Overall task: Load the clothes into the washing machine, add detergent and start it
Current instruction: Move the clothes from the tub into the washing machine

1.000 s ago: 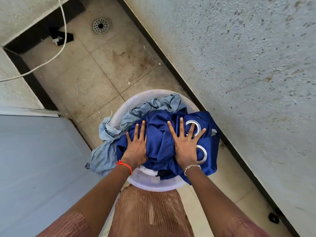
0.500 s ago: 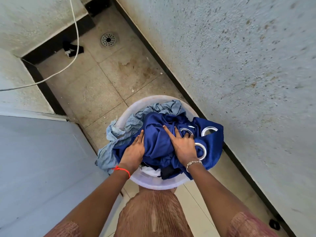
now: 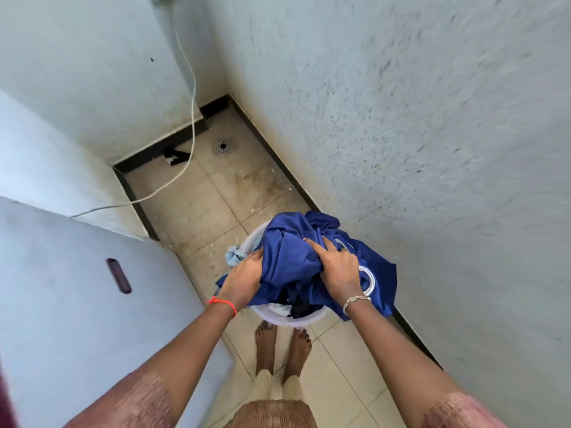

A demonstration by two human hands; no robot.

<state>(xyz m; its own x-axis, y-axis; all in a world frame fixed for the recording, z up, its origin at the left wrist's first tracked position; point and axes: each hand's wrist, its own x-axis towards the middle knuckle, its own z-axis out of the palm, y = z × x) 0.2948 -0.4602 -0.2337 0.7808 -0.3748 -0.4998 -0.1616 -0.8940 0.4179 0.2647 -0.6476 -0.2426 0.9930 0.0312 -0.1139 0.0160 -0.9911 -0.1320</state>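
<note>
A bundle of dark blue cloth is held bunched at the top of a white plastic basin, which is set on the tiled floor close to the rough wall on the right. The grip of the left hand is clamped on the left side of the cloth, with the fingers curled into its folds. The grip of the right hand is clamped on the right side, just beside a metal eyelet ring set in the fabric. Part of the cloth is draped over the basin's right rim. A pale blue garment is seen at the basin's far left edge, and a dark garment is seen inside by the near rim. Two bare feet are placed just near of the basin. A pale grey panel with a dark slot is seen on the left. A white cable is hung down the far wall, and a round drain is set in the floor at the far corner.
</note>
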